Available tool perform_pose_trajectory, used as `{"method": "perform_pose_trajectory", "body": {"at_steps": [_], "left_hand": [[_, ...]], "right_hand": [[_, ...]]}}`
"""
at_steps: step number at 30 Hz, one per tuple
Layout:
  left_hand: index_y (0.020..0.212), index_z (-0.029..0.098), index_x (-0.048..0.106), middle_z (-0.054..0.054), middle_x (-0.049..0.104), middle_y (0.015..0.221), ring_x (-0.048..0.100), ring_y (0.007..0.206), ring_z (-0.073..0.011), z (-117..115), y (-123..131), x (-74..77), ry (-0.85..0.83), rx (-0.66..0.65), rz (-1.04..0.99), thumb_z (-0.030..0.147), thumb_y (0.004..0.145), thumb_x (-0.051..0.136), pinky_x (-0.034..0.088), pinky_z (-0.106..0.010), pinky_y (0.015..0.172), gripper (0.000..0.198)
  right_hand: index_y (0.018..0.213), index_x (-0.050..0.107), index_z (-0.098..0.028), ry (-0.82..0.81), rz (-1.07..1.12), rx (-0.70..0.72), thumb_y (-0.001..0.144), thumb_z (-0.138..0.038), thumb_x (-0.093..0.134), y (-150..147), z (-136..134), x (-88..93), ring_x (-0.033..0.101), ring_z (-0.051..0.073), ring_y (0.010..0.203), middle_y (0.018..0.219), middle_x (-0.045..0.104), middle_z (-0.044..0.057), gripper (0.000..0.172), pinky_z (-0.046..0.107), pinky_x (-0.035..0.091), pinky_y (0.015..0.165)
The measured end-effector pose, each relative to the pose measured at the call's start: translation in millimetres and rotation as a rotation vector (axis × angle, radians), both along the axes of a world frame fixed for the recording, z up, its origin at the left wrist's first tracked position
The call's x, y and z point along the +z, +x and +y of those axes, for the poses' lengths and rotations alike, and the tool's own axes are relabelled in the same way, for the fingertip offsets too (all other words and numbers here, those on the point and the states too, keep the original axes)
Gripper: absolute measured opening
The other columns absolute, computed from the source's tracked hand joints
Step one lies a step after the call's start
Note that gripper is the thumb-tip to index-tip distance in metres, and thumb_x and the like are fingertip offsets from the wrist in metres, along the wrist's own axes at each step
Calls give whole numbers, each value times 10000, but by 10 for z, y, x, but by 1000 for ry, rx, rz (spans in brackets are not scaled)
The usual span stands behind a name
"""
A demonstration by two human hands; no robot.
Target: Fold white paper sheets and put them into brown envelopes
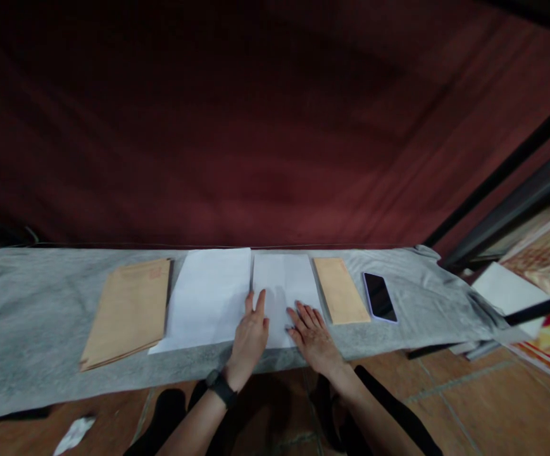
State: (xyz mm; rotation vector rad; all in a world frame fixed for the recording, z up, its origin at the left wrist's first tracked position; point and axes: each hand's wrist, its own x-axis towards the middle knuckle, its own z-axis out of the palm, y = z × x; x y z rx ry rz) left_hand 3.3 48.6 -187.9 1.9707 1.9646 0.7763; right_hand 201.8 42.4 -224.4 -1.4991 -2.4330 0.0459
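Note:
A white sheet of paper (281, 272) with faint fold creases lies in front of me on the grey cloth. My right hand (315, 335) rests flat on its right side, fingers stretched out. At its left edge is my left hand (250, 329), two fingers extended and the others partly curled, nothing visibly held. Just left of that sheet lies a stack of white paper (212, 291). Farther left are large brown envelopes (130, 297), stacked slightly askew. A narrower brown envelope (343, 291) sits right of the creased sheet.
A smartphone (380, 297) in a pale purple case lies right of the narrow envelope. Grey cloth (28, 316) covers the long table, with a dark red curtain (256, 158) behind. White and colourful boxes (512, 294) stand at the right. Crumpled white paper (75, 434) lies on the tiled floor.

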Motion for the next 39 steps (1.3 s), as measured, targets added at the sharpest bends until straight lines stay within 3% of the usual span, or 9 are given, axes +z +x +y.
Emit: {"method": "perform_pose_trajectory", "body": {"at_steps": [4,8,14,20,25,29,33,36,39], "left_hand": [[1469,165,396,-156,312,1586,452,1380,-264,-160,46,62,-92,-90,163,64,855,489,495,-343,1036,629],[1432,135,455,-164,333,1578,378,1426,-291,-299,43,17,-103,-178,238,142,841,582,456,-396,1080,604],[1351,181,561,-132,480,1493,417,1388,-343,-449,7,-90,-123,-192,310,286,829,680,444,-485,1074,545],[1292,138,604,-175,577,1371,509,1289,-360,-486,88,-129,-21,-196,396,279,887,616,438,-523,1054,429],[1175,210,672,-132,653,1238,537,1244,-347,-436,122,-220,36,-202,374,294,917,564,415,-555,1070,292],[1199,163,657,-143,649,1247,520,1273,-353,-397,71,-274,34,-295,365,247,918,530,381,-589,1095,319],[1369,189,547,-123,506,1466,462,1349,-314,-366,69,-260,51,-385,404,132,922,439,400,-532,1100,464],[1417,238,501,-107,482,1492,471,1340,-303,-341,93,-217,4,-440,450,84,910,408,408,-525,1090,538],[1403,226,516,-124,507,1465,493,1317,-310,-335,98,-182,3,-463,463,52,897,408,417,-534,1076,545]], "right_hand": [[1525,338,-288,-14,27,11,1017,-375,419,3,62,-1,312,275,1457,1593,308,72,521,522,304,1163],[1521,345,-289,-16,50,26,1007,-348,436,38,172,-29,317,279,1455,1590,317,79,525,549,329,1145],[1505,378,-271,-62,32,21,1035,-358,347,31,365,-26,307,249,1461,1578,351,78,479,515,315,1159],[1501,385,-262,-45,-26,71,1037,-333,344,-311,656,6,323,238,1453,1561,378,87,471,520,308,1155],[1494,398,-283,5,-36,98,1035,-357,357,-625,1006,43,351,243,1438,1565,370,55,467,499,276,1171],[1485,411,-282,10,-66,70,1039,-367,362,-744,1321,91,389,248,1413,1555,389,61,457,502,253,1173],[1488,381,-334,25,-93,28,1033,-325,407,-752,1571,148,397,228,1404,1562,387,31,456,508,236,1173],[1495,368,-322,31,-94,-5,1036,-305,399,-707,1608,168,387,226,1410,1567,377,41,461,510,238,1173],[1501,374,-265,26,-85,-33,1045,-340,359,-632,1468,145,362,244,1428,1569,367,75,463,506,253,1171]]}}
